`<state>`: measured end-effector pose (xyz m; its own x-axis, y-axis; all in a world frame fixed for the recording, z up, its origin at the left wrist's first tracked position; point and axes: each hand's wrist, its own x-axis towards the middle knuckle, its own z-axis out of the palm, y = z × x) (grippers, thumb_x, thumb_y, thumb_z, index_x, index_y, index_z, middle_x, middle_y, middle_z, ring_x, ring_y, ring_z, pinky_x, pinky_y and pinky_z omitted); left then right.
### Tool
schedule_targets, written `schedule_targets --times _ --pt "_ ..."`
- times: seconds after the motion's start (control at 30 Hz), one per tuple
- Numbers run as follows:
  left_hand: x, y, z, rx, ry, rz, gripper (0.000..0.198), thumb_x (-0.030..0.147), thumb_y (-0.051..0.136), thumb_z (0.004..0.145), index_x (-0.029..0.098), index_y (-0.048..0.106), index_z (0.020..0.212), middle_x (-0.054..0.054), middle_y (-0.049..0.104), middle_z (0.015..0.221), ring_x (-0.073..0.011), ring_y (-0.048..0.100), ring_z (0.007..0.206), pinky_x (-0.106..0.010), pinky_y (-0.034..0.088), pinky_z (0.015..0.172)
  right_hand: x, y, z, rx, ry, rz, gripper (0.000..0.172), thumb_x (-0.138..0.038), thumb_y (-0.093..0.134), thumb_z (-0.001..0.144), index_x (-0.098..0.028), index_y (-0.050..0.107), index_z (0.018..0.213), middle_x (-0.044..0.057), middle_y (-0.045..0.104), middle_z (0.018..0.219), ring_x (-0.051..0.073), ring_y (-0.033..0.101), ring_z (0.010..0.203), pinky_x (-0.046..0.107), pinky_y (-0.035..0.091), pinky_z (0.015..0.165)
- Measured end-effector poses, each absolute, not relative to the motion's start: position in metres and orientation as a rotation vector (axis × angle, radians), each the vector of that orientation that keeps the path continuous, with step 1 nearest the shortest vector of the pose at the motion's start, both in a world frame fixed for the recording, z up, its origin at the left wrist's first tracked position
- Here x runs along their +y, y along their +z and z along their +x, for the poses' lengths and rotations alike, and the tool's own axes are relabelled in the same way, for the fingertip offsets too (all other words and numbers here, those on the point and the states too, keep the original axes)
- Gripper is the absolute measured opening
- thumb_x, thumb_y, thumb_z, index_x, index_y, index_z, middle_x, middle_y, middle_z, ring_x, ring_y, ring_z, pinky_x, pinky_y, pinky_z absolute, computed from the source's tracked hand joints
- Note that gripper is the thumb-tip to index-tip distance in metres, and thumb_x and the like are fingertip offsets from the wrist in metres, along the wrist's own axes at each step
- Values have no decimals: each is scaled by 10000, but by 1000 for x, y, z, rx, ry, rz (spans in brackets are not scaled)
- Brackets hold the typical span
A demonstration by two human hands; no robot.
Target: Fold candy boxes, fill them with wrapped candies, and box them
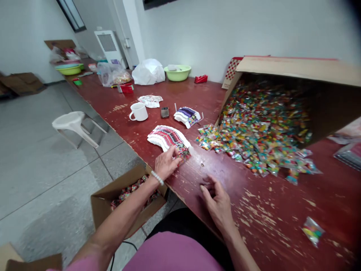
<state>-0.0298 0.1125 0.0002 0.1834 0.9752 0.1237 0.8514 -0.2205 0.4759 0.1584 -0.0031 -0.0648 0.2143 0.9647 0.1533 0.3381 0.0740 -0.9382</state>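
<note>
My left hand (pixel 166 162) pinches the near end of a fanned stack of printed cards (pixel 167 137) with red patterned faces, lying on the red table (pixel 254 203). A pearl bracelet sits on that wrist. My right hand (pixel 216 199) rests on the table a little to the right, fingers curled loosely and apart, nothing visible in it. A large heap of small colourful candy packets (pixel 254 150) spills from a tipped cardboard box (pixel 299 71) to the right of both hands. A second fanned card stack (pixel 187 116) with purple faces lies farther back.
A white mug (pixel 138 111), a phone (pixel 164 112), a crumpled cloth (pixel 150 100), green basins (pixel 177 72), plastic bags and a red tape dispenser (pixel 200 78) sit farther along the table. An open box of packets (pixel 126 199) stands on the floor by a white stool (pixel 73 124). One loose packet (pixel 312 229) lies at right.
</note>
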Motion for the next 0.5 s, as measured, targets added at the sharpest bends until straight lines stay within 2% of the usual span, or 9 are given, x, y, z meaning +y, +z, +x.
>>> schedule_targets --times 0.07,0.1,0.2,0.27,0.33,0.4,0.5 --pt "86 0 -28 1561 628 2021 198 358 636 825 222 496 857 29 612 752 -150 582 673 -246 405 627 -2 -57 159 -1022 944 -1370 576 -413 619 867 -224 404 1367 122 603 1256 204 646 883 382 536 793" --pt "72 -1 -28 1406 681 1817 243 358 670 800 213 477 824 39 599 723 -130 564 633 -230 400 600 -3 -52 159 -920 1028 -1304 600 -430 631 860 -223 395 1371 117 601 1264 200 647 902 368 535 802" --pt "37 -1 -28 1030 658 1262 349 360 777 699 192 493 812 36 603 726 -108 553 622 -212 405 590 -9 -34 156 -814 1199 -1182 429 -433 644 860 -200 552 1207 63 686 1049 185 641 862 313 521 794" --pt "22 2 -28 808 491 1038 396 367 808 660 173 568 909 -17 664 839 -138 609 713 -238 443 660 -16 -23 153 -840 1259 -1167 348 -427 655 854 -196 607 1110 32 692 900 171 626 765 285 516 719" --pt "14 6 -24 582 310 897 459 418 800 655 146 628 983 -83 698 923 -194 655 808 -279 463 727 -22 -14 151 -892 1321 -1154 342 -427 662 847 -210 609 1106 7 675 822 154 604 681 260 502 632" --pt "10 8 -18 411 206 797 467 464 780 652 122 674 951 -118 714 885 -238 678 806 -310 472 735 -28 -6 149 -959 1381 -1123 334 -427 658 850 -224 609 1111 -10 654 784 138 595 646 238 491 591" --pt "5 7 -9 306 191 674 435 470 791 606 123 708 855 -107 717 748 -251 684 661 -339 491 679 -34 3 148 -999 1447 -1064 352 -448 641 858 -233 595 1133 -15 634 786 127 622 619 229 511 564"
